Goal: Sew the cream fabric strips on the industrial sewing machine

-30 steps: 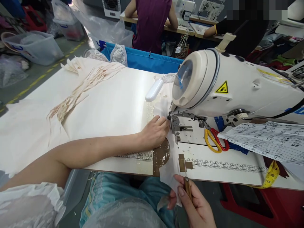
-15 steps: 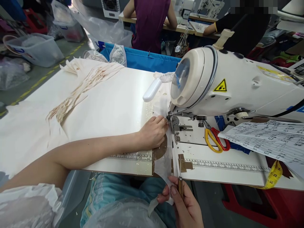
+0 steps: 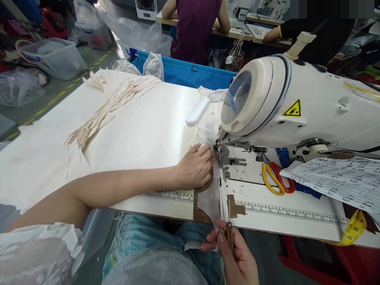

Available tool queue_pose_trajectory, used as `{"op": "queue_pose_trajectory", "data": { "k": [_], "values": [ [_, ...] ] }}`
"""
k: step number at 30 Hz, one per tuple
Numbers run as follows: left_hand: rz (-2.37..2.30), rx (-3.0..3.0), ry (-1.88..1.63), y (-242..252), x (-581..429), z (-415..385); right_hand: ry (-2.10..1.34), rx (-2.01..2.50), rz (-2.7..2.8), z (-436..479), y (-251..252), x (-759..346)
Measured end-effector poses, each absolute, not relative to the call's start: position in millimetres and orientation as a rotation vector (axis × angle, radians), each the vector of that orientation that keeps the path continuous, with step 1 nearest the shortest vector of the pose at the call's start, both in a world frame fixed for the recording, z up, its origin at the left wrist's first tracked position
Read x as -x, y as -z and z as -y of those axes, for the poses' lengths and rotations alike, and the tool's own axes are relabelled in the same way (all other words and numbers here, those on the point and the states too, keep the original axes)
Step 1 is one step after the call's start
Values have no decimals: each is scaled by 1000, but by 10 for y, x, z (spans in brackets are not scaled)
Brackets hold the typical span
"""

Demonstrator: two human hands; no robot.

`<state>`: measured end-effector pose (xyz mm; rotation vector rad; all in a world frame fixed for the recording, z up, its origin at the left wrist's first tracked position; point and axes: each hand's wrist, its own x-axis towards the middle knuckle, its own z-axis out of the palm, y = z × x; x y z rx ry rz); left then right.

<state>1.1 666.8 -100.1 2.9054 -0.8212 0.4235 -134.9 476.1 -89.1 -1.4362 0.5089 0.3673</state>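
Observation:
My left hand (image 3: 195, 167) lies on the white table beside the presser foot (image 3: 220, 151) of the sewing machine (image 3: 297, 107), its fingers pressing a sheer white fabric strip (image 3: 211, 194) against the plate. The strip runs from the needle down over the table's front edge. My right hand (image 3: 236, 257) is below that edge, pinching the strip's lower end together with a thin tool with a wooden handle (image 3: 229, 237).
Orange-and-red scissors (image 3: 274, 178) lie on the machine bed beside printed sheets (image 3: 335, 178). A yellow tape measure (image 3: 354, 227) hangs at the right edge. Cream fabric pieces (image 3: 101, 113) fan across the table's far left. A blue bin (image 3: 184, 73) and other seated people are behind.
The fabric strip has fed further toward the needle, so less hangs over the edge. My right hand has risen closer to the table edge. The view has shifted slightly left.

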Motion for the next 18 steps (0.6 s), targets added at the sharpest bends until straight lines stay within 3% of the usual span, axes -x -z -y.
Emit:
{"op": "queue_pose_trajectory", "data": {
  "k": [18],
  "values": [
    [930,-2872,-444,983,36,-6622,-301,1712,-415,-4604,903,1353]
  ]
}}
